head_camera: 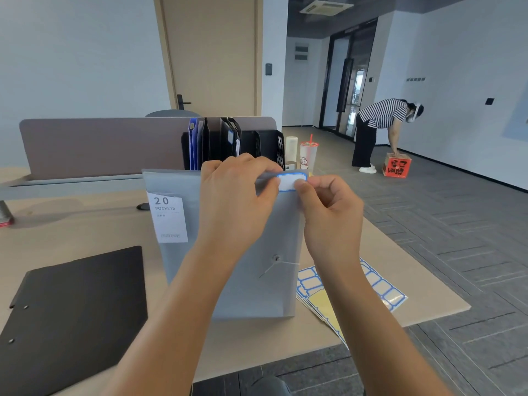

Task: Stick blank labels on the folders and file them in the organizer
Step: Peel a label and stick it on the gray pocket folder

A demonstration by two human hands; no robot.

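A grey translucent folder (268, 281) with a string-tie button and a "20 POCKETS" slip lies on the desk in front of me. A white label with a blue border (288, 182) sits at its top right corner. My left hand (237, 201) has its fingers curled over the label's left end. My right hand (328, 215) presses its thumb on the label's right end, fingers curled. A black organizer (268, 147) stands behind the folder, with blue and dark folders in its left slots.
Sheets of blue-bordered labels (380, 287) lie at the desk's right edge beside a yellow backing sheet. A black clipboard folder (71, 315) lies at the left. Two cups (308, 155) stand right of the organizer. A person (380, 130) bends over a red box on the floor.
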